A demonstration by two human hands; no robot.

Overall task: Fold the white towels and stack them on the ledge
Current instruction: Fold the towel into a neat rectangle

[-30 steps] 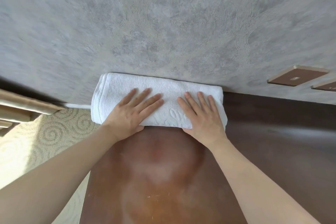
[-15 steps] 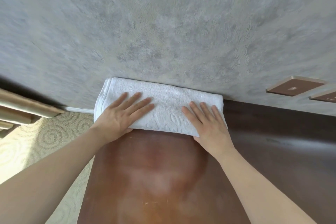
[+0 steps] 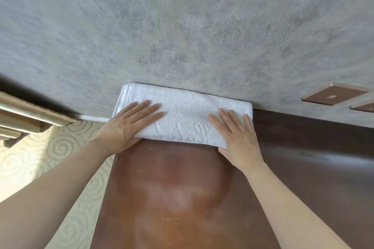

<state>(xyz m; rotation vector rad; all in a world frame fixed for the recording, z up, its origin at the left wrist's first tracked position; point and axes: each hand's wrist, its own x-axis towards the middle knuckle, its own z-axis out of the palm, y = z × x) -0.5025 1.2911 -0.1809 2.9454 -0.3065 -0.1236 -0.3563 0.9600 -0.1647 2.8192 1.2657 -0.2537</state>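
Grey textured wall (image 3: 182, 26) backs glossy brown wooden ledge (image 3: 172, 188); folded white terry towel (image 3: 188, 115) (embossed script) lies against it, under left hand (image 3: 129, 127) and right hand (image 3: 236, 137), both flat, fingers straight, gripping nothing.

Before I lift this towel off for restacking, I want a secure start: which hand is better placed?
Probably the right hand: its thumb already reaches under the towel at the near corner. The left hand lies flat on top.

white towel (image 3: 182, 111), embossed script along its near edge, not legible
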